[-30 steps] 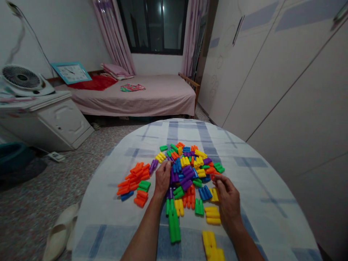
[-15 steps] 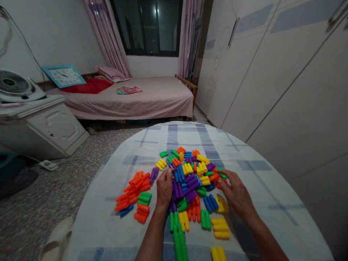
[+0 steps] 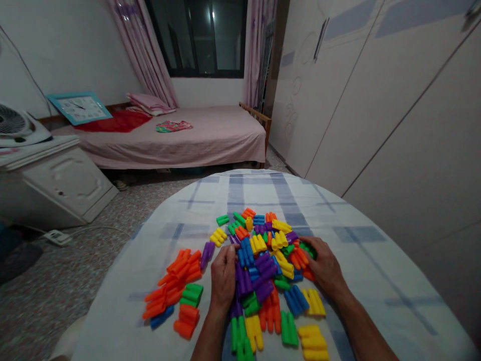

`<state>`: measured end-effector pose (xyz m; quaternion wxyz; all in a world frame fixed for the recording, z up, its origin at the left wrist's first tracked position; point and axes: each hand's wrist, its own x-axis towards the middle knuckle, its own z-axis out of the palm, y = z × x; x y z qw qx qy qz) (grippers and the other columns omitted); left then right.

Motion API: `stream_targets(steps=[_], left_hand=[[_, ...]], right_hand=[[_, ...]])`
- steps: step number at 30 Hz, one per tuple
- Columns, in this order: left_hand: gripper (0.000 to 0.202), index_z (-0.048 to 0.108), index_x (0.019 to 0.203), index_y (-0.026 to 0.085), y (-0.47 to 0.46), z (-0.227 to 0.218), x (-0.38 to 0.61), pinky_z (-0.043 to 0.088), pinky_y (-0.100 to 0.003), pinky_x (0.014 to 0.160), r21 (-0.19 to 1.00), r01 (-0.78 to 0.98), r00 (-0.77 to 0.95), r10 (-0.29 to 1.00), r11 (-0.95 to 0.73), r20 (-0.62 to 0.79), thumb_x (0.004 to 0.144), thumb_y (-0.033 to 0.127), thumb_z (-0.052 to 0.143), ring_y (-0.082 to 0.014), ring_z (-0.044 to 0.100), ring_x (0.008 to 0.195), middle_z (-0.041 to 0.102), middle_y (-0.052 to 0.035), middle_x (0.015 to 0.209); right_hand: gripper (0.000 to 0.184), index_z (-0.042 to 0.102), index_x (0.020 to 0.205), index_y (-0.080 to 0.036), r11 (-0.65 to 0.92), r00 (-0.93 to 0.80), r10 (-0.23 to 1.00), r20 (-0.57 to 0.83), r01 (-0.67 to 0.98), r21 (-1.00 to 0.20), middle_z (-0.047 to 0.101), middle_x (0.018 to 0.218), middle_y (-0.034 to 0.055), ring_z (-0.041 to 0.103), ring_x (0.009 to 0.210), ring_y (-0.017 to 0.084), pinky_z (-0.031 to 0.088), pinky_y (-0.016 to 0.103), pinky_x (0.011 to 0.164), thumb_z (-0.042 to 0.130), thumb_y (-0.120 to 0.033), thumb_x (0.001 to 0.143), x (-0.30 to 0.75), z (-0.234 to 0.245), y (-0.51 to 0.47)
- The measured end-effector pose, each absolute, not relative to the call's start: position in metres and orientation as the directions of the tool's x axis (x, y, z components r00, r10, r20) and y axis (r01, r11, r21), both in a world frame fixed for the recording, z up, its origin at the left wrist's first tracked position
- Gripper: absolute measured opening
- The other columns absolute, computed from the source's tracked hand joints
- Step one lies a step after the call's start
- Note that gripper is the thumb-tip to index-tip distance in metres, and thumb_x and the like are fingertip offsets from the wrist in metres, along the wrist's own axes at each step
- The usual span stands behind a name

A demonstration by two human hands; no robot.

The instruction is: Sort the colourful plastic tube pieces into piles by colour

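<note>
A heap of plastic building blocks (image 3: 259, 271), each made of joined tubes, lies between my hands in purple, blue, yellow, green and orange. My left hand (image 3: 224, 276) rests along the heap's left side, fingers extended and thumb beside the purple and blue blocks (image 3: 246, 252). On the right side, my right hand (image 3: 325, 265) curves around the edge, thumb and fingers apart. A green block (image 3: 308, 249) lies in that gap, and orange blocks (image 3: 299, 258) sit just left of the thumb. Some right fingertips are hidden.
Orange blocks (image 3: 176, 281) lie in a group left of my left arm, with a green block (image 3: 191, 295) beside them. Yellow blocks (image 3: 313, 342) lie near the front. A checked cloth covers the round table (image 3: 361, 281). Beyond stand a bed (image 3: 210, 135) and a wardrobe (image 3: 376, 125).
The orange and yellow blocks by my right hand have shifted within the heap's right edge. My left hand stays at the left side. The camera view has tilted and moved slightly.
</note>
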<state>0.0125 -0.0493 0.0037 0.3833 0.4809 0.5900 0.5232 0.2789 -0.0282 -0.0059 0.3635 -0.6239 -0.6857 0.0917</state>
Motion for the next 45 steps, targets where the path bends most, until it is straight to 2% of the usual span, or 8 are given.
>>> stream_targets(steps=[8,14,17,21,25,31,40,45], left_hand=[[0.047,0.065,0.098,0.017,-0.049,0.005,0.012,0.044,-0.027,0.068,0.987,0.157,-0.236,0.972,0.041,-0.002,0.087,0.056,0.041,-0.0181,0.058,0.073,0.064,-0.0023,0.076],[0.048,0.066,0.096,0.016,-0.049,0.005,0.012,0.045,-0.027,0.069,0.989,0.148,-0.247,0.969,0.030,0.008,0.085,0.057,0.043,-0.0182,0.059,0.075,0.065,-0.0031,0.078],[0.047,0.065,0.097,0.016,-0.049,0.005,0.013,0.044,-0.026,0.068,0.989,0.146,-0.233,0.972,0.025,0.010,0.087,0.055,0.042,-0.0175,0.058,0.073,0.063,-0.0029,0.077],[0.045,0.065,0.097,0.015,-0.049,0.006,0.012,0.042,-0.025,0.068,0.986,0.163,-0.230,0.973,0.020,0.018,0.088,0.053,0.041,-0.0165,0.055,0.073,0.060,-0.0016,0.075],[0.046,0.065,0.097,0.015,-0.049,0.008,0.013,0.041,-0.025,0.069,0.988,0.151,-0.232,0.973,0.024,0.011,0.088,0.054,0.041,-0.0163,0.054,0.073,0.059,-0.0013,0.075],[0.045,0.066,0.096,0.015,-0.049,0.007,0.013,0.041,-0.025,0.070,0.987,0.159,-0.242,0.970,0.027,0.012,0.087,0.053,0.043,-0.0165,0.055,0.075,0.061,-0.0019,0.076],[0.043,0.065,0.097,0.015,-0.049,0.009,0.013,0.042,-0.026,0.071,0.984,0.178,-0.238,0.971,0.026,0.018,0.089,0.050,0.041,-0.0171,0.056,0.076,0.063,-0.0030,0.080],[0.044,0.065,0.098,0.015,-0.049,0.009,0.013,0.042,-0.026,0.072,0.982,0.186,-0.234,0.972,0.027,0.018,0.089,0.050,0.041,-0.0173,0.056,0.078,0.064,-0.0035,0.083]], right_hand=[[0.027,0.063,0.096,-0.020,-0.003,0.348,0.795,0.496,0.821,-0.571,0.062,0.093,0.0069,0.057,0.084,0.021,0.046,0.038,0.080,0.047,-0.034,0.079,0.298,-0.001,-0.024],[0.023,0.062,0.095,-0.021,0.054,0.266,0.769,0.581,0.879,-0.474,0.062,0.100,0.0080,0.054,0.097,0.024,0.041,0.043,0.089,0.045,-0.027,0.080,0.296,0.002,-0.027],[0.018,0.061,0.094,-0.022,0.261,0.134,0.773,0.621,0.824,-0.502,0.063,0.099,0.0065,0.056,0.098,0.022,0.042,0.039,0.089,0.050,-0.026,0.081,0.275,0.018,-0.037],[0.019,0.061,0.096,-0.023,0.457,-0.206,0.856,0.474,0.731,-0.508,0.064,0.099,0.0049,0.056,0.098,0.021,0.043,0.038,0.088,0.051,-0.021,0.080,0.250,0.025,-0.045],[0.028,0.059,0.104,-0.022,0.454,-0.268,0.880,0.393,0.721,-0.524,0.061,0.109,0.0071,0.054,0.105,0.023,0.042,0.040,0.090,0.049,-0.017,0.078,0.245,0.016,-0.043],[0.022,0.059,0.097,-0.023,0.415,-0.174,0.882,0.437,0.724,-0.551,0.064,0.101,0.0045,0.057,0.099,0.020,0.043,0.039,0.089,0.048,-0.016,0.080,0.249,0.011,-0.041],[0.030,0.059,0.107,-0.022,0.047,0.398,0.791,0.465,0.718,-0.694,0.065,0.098,0.0053,0.062,0.087,0.020,0.048,0.037,0.079,0.048,-0.033,0.082,0.272,0.025,-0.039],[0.032,0.061,0.104,-0.018,-0.054,0.385,0.784,0.486,0.823,-0.565,0.064,0.098,0.0089,0.058,0.089,0.024,0.045,0.042,0.082,0.046,-0.034,0.080,0.299,0.000,-0.026]])
